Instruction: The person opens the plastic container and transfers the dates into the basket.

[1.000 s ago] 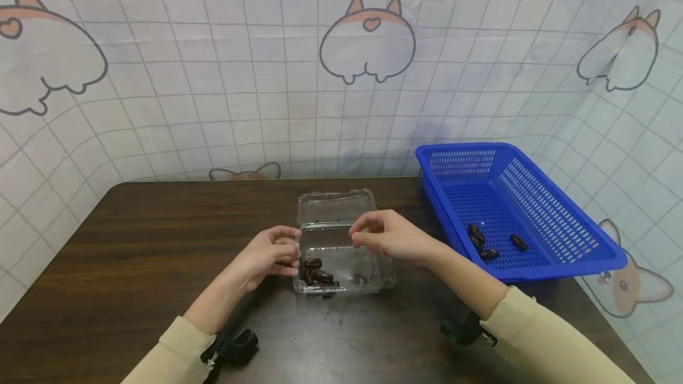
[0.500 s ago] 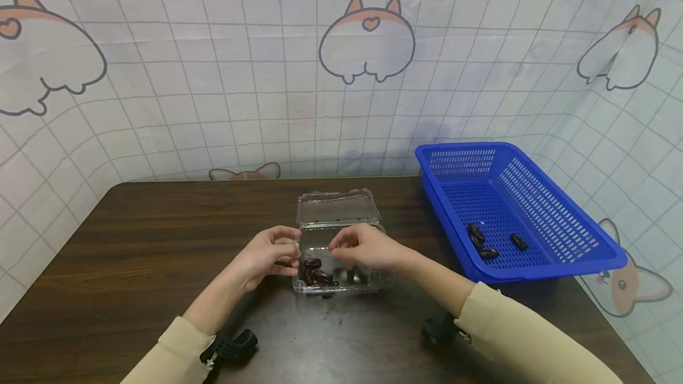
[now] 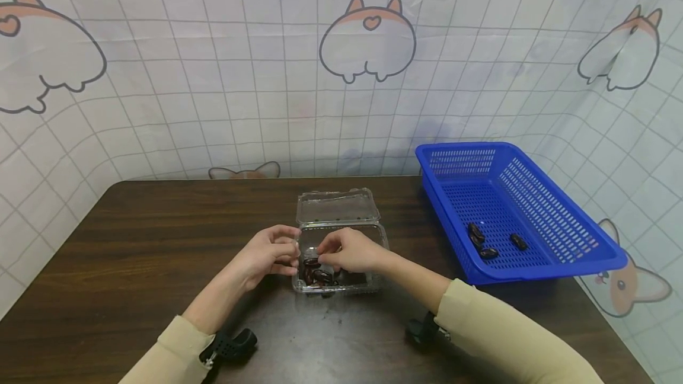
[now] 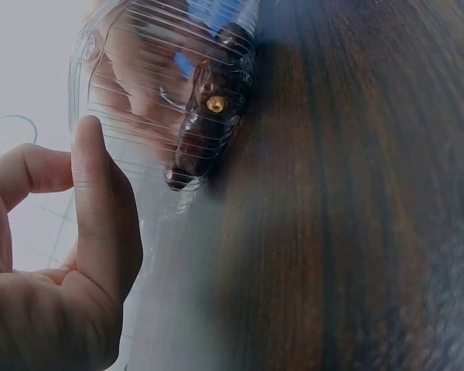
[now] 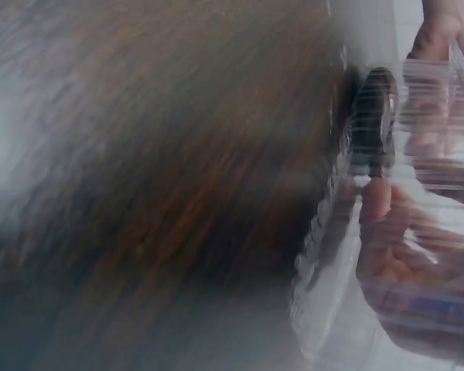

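We see left hand [image 3: 269, 253], fingers loosely bent, touching the clear box [image 3: 341, 290] near back edge of worktop [image 3: 160, 242]; right hand [image 3: 353, 250] half-curled at dates [image 3: 322, 277] inside, can't tell if gripping.

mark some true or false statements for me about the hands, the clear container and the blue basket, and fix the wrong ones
1. The lid of the clear container is open. True.
2. The right hand is reaching into the blue basket. False: it is reaching into the clear container.
3. The left hand is at the left side of the clear container. True.
4. In the head view, the blue basket stands left of the clear container. False: the blue basket is to the right of it.
5. Dark brown pieces lie both in the clear container and in the blue basket. True.
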### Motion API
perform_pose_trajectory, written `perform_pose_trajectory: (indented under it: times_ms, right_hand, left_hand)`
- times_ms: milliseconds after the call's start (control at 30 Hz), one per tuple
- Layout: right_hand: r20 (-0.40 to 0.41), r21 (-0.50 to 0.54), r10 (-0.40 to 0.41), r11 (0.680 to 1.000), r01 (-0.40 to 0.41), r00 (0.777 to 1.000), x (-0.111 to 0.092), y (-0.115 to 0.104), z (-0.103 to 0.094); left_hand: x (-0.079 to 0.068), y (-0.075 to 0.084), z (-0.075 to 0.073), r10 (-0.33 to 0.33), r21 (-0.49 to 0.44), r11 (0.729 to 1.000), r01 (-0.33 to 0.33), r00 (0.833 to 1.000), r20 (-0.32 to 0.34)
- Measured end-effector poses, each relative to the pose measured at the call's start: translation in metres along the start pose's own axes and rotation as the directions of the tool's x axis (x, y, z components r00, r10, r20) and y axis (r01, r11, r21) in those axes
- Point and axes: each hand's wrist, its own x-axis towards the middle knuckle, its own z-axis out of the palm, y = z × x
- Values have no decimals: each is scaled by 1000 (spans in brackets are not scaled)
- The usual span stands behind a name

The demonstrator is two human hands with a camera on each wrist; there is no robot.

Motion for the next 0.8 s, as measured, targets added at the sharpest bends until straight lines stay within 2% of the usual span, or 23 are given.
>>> perform_pose_trajectory:
  times_ms: [400,600,800]
  right_hand:
    - [7,-60,-18,998,19,1000,9,0,9]
    - [-26,-131,-49,990,46,998,13,-2,13]
    - [-51,-154,-58,987,49,997,14,-5,17]
  left_hand:
    - [0,0,0,-4,-6,1000,4,1000,1]
    - [0,0,0,-3,-7,1000,3,1000,0]
    - [0,-1,0,-3,-7,1000,3,1000,1]
